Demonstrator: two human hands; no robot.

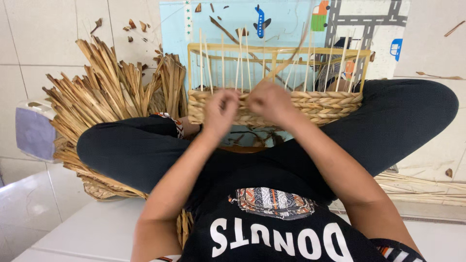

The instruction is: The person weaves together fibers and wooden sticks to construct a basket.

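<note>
- Head view: my left hand [221,110] is curled almost into a fist, fingers folded in, pressed against the front of the half-woven basket [320,104]. It is blurred, so I cannot tell for sure what strand it pinches.
- My right hand [270,103] sits just beside the left one, nearly touching it, also closed tight, knuckles up, on the same woven band. A tan strand [286,60] rises slantwise from above it, though I cannot tell whether I grip it.
- The basket rests between my crossed legs [136,145], directly beyond both hands. Its lower part is a plaited band of straw; above it stands a pale rectangular frame [276,48] with thin upright sticks [240,60].
- Inside the basket I see only the sticks and open space, with the patterned play mat [291,17] showing through.
- Left of my left hand lies a heap of dried leaf strips [107,90], and beyond that a pale lilac box [33,131].
</note>
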